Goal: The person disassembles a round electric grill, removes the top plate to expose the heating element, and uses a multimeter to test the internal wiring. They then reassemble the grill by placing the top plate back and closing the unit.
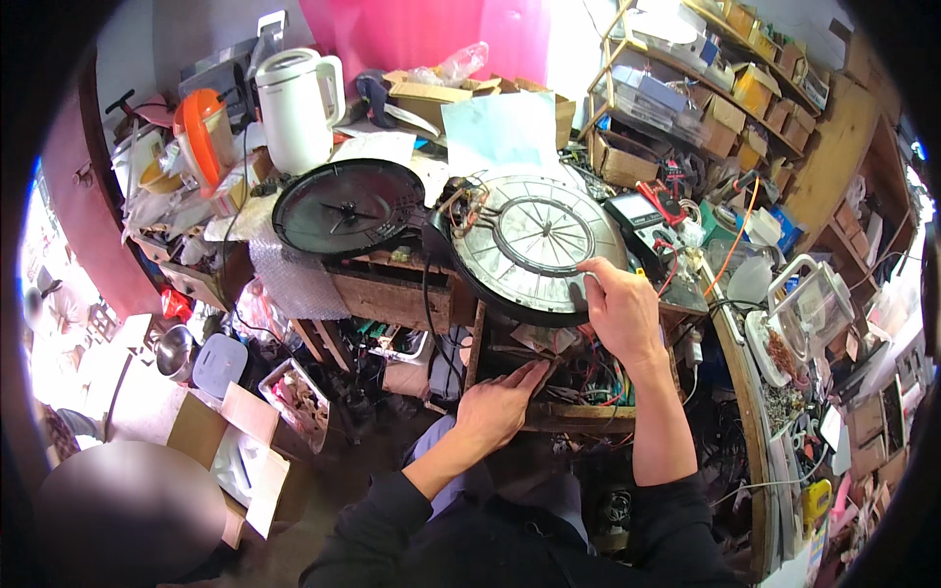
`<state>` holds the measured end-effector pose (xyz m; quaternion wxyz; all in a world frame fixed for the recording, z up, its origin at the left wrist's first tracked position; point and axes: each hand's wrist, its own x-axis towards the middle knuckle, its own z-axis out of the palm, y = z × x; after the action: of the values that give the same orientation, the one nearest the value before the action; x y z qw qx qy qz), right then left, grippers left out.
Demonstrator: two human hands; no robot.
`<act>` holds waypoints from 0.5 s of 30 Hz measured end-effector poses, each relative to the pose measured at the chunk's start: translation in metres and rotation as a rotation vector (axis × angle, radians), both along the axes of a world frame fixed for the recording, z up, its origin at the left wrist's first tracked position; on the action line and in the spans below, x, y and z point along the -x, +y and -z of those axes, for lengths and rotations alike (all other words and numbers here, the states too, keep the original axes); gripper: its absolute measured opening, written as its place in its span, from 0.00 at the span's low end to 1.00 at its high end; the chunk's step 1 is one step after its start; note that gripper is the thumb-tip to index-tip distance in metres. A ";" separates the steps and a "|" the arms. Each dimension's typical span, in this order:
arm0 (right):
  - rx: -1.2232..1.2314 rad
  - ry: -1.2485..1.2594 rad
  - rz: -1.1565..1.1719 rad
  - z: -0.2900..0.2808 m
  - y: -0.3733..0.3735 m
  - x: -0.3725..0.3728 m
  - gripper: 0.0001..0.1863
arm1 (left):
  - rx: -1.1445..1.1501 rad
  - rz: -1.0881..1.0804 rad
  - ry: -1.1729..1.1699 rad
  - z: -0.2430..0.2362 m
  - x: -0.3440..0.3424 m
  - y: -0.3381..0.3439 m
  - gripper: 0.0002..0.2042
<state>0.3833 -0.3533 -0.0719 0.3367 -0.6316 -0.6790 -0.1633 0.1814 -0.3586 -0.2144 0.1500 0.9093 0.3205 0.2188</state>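
A round appliance like an electric baking pan lies opened out on the bench. Its black lid half [343, 211] is on the left, and its silver ribbed plate [510, 220] in a black rim is on the right. Loose wires [469, 204] show at the plate's left edge. My right hand [622, 309] is over the plate's front right, index finger stretched onto the dark ring, the other fingers bent and apparently empty. Lower down, my left hand [495, 407] reaches over the pulled-out drawer [578, 419], fingers stretched out with nothing visible in them.
A multimeter [635, 211] with red leads stands right of the plate. A white kettle-like jug [297, 113] and an orange-lidded jug [204, 132] are at the back left. Crowded shelves [730, 73] rise at the back right. An open carton [245, 446] sits low left, behind a blurred round shape.
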 end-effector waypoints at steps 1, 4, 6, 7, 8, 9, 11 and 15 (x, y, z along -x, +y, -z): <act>-0.011 -0.004 -0.009 0.000 0.003 0.000 0.07 | -0.031 -0.010 -0.082 0.005 0.000 -0.001 0.32; -0.039 0.010 -0.017 -0.002 0.007 0.000 0.06 | -0.037 -0.026 -0.232 0.015 0.003 0.000 0.27; -0.061 0.046 -0.004 -0.009 0.011 0.001 0.06 | 0.063 -0.030 -0.208 0.011 0.007 0.001 0.25; -0.066 0.034 -0.011 -0.008 0.013 -0.001 0.07 | 0.023 -0.025 -0.292 0.013 0.006 0.002 0.23; -0.041 0.002 -0.013 -0.007 0.013 -0.005 0.08 | 0.041 -0.027 -0.294 0.013 0.006 0.001 0.23; -0.019 -0.029 -0.016 -0.006 0.014 -0.008 0.09 | 0.056 -0.028 -0.295 0.012 0.006 0.002 0.22; -0.043 0.038 -0.019 -0.006 0.010 -0.007 0.10 | 0.084 -0.035 -0.296 0.012 0.007 0.002 0.22; -0.019 0.028 0.003 -0.007 0.008 -0.008 0.09 | 0.107 -0.043 -0.303 0.013 0.004 0.005 0.20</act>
<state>0.3914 -0.3451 -0.0645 0.3520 -0.6316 -0.6717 -0.1614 0.1772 -0.3532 -0.2269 0.2401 0.8497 0.3246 0.3392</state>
